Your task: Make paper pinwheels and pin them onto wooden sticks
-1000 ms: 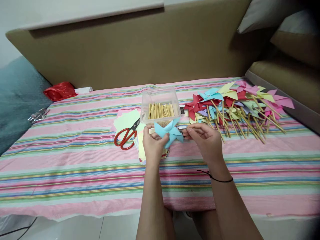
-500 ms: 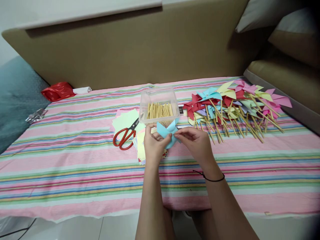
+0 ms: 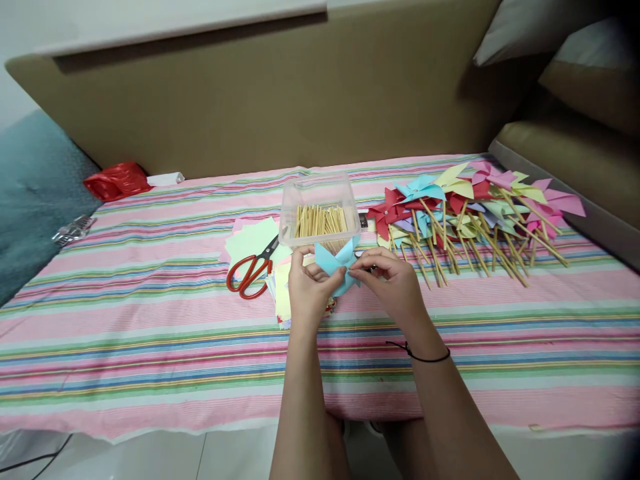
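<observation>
A light blue paper pinwheel (image 3: 338, 261) with folded blades is held up in front of me, just before the plastic box. My left hand (image 3: 311, 283) grips it from the left, with the thumb pressed on its front near the middle. At its right side, my right hand (image 3: 387, 277) has thumb and index finger pinched together, touching the paper. Whatever lies in that pinch is too small to make out. A small dark spot shows between the right fingers. Under and behind my left hand lies a stack of coloured paper sheets (image 3: 282, 303).
Red-handled scissors (image 3: 249, 275) lie on pale green paper (image 3: 250, 237) to the left. A clear plastic box (image 3: 320, 187) holds many wooden sticks (image 3: 320, 221). Finished pinwheels on sticks (image 3: 460, 200) are heaped at right. A red plastic bag (image 3: 119, 181) sits far left on the striped cloth (image 3: 150, 320).
The fingers of my right hand have shifted slightly, opening a small gap behind the pinch. My left hand and the pinwheel stay almost where they were.
</observation>
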`<state>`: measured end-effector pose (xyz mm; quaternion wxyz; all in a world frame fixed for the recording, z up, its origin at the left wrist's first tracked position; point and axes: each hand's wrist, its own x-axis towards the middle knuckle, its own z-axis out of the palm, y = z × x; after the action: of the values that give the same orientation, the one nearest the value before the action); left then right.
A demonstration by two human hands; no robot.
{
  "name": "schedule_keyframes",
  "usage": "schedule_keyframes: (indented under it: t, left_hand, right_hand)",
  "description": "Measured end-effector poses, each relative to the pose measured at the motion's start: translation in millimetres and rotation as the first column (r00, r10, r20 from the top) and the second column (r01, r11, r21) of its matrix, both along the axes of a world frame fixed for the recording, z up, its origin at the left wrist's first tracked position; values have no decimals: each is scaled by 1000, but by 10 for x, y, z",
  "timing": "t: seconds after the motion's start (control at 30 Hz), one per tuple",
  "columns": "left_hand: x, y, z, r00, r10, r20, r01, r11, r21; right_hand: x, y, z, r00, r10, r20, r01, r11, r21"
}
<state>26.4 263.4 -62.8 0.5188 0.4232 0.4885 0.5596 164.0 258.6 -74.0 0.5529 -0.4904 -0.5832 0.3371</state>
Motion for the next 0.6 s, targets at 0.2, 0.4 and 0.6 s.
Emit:
schedule_keyframes:
  t: [0.2,0.4,0.6]
  left_hand:
    - [-13,11,-14,1000,-10,-4,10,1000,4]
    - [-8,32,-57,1000,-21,1,21,999,42]
    - [-15,30,-62,997,-15,-74,19,998,59]
  right_hand:
    - [-2,2,-2,1000,16,9,-16,1000,-4]
    - [-7,2,3,999,28,24,-28,1000,0]
    - [-9,5,-6,998,33,47,-34,999,1]
